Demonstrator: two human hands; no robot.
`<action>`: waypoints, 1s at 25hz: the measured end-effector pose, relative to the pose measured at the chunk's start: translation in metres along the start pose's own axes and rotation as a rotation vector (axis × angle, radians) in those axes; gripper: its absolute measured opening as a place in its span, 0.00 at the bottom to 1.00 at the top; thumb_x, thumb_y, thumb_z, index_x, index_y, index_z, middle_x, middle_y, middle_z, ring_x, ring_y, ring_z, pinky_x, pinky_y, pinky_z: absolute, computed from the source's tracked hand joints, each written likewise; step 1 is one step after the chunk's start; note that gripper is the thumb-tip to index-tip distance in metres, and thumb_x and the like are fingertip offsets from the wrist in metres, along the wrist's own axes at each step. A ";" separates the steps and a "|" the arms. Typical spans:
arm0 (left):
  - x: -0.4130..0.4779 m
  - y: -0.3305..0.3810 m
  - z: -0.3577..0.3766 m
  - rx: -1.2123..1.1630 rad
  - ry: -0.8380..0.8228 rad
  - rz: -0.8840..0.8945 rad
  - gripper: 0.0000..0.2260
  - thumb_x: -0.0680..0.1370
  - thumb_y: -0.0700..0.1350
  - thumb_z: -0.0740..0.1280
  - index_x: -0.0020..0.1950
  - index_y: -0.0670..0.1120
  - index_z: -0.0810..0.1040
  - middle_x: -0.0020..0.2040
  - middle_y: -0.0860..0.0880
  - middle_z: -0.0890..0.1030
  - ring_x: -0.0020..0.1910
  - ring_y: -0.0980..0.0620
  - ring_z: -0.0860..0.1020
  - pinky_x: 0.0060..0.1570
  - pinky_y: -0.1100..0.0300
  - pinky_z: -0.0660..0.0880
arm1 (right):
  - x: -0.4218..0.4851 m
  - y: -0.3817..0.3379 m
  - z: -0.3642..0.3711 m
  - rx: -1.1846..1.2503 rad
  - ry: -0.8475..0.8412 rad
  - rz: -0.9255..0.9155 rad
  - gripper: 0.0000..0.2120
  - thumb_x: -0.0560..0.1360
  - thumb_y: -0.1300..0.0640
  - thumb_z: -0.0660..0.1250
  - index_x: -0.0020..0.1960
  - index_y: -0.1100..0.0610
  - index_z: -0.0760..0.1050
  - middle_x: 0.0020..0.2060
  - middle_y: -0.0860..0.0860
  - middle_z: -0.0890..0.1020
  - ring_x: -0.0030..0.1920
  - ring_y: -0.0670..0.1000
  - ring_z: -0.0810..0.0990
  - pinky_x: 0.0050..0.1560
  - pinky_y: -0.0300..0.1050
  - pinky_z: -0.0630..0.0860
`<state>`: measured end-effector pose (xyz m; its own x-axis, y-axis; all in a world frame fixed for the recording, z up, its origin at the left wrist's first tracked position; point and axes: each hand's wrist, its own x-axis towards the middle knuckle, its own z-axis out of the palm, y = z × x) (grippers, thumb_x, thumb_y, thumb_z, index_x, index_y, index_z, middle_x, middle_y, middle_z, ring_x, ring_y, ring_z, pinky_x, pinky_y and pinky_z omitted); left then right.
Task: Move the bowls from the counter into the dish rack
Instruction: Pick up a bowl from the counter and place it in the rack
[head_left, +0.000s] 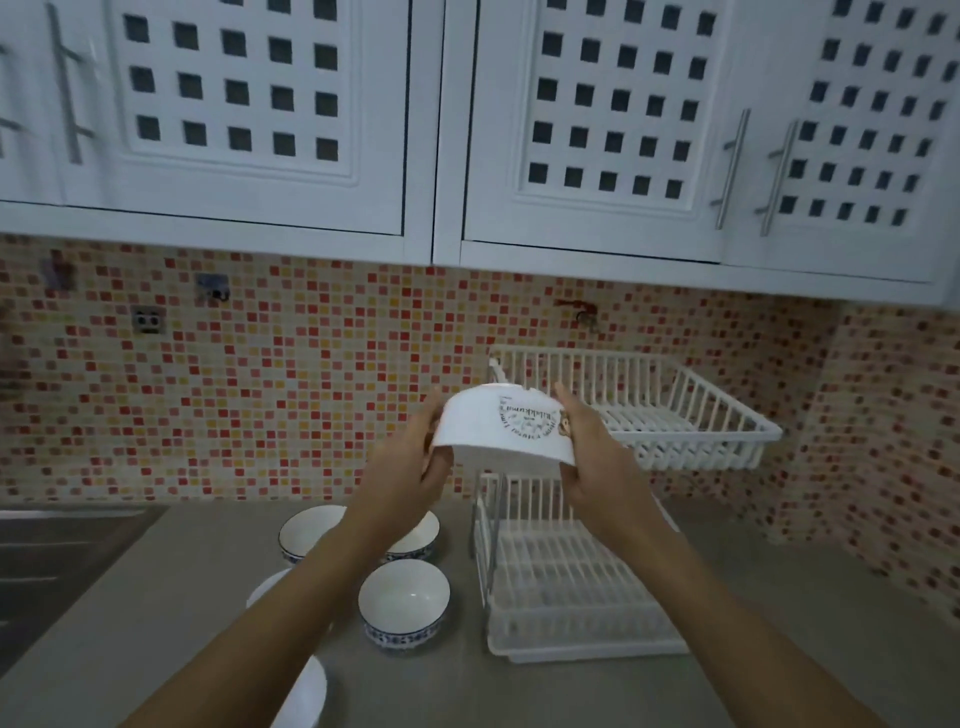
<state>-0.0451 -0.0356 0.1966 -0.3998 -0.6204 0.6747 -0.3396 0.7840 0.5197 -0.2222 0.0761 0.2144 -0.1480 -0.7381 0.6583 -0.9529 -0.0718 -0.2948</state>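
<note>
I have a white bowl raised in front of me, turned upside down: its base faces up, its rim faces down and tilts lower toward four o'clock, and the printing on its side reads inverted. My left hand clasps the rim at nine o'clock and my right hand clasps it at three o'clock, each grip closed on the bowl, which sits between them. It hangs just in front of the upper tier of the white dish rack. Below, on the grey surface, more bowls stand upright at seven o'clock from the rack. Behind is a mosaic-tiled wall under white cabinets.
</note>
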 end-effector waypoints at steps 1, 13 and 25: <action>0.009 0.007 0.001 0.033 0.018 0.097 0.26 0.78 0.46 0.64 0.75 0.46 0.59 0.64 0.46 0.78 0.51 0.50 0.81 0.46 0.61 0.76 | 0.006 0.006 -0.008 -0.122 0.021 -0.054 0.34 0.74 0.67 0.65 0.76 0.58 0.54 0.69 0.57 0.70 0.46 0.57 0.80 0.37 0.48 0.77; 0.123 0.054 0.075 0.314 0.154 0.325 0.25 0.78 0.40 0.58 0.75 0.40 0.57 0.71 0.37 0.67 0.55 0.38 0.78 0.50 0.49 0.78 | 0.094 0.133 -0.070 0.301 -0.232 -0.039 0.48 0.61 0.23 0.58 0.75 0.38 0.44 0.76 0.42 0.54 0.73 0.44 0.59 0.71 0.51 0.64; 0.196 0.017 0.140 -0.062 -0.442 -0.016 0.37 0.67 0.56 0.67 0.73 0.55 0.56 0.66 0.50 0.70 0.59 0.47 0.75 0.55 0.51 0.79 | 0.169 0.242 -0.008 0.450 -0.440 -0.045 0.43 0.65 0.42 0.74 0.72 0.38 0.54 0.72 0.46 0.61 0.69 0.50 0.67 0.65 0.52 0.74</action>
<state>-0.2484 -0.1462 0.2642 -0.7249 -0.5717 0.3843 -0.3027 0.7655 0.5678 -0.4795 -0.0605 0.2594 0.1043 -0.9277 0.3584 -0.7365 -0.3142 -0.5990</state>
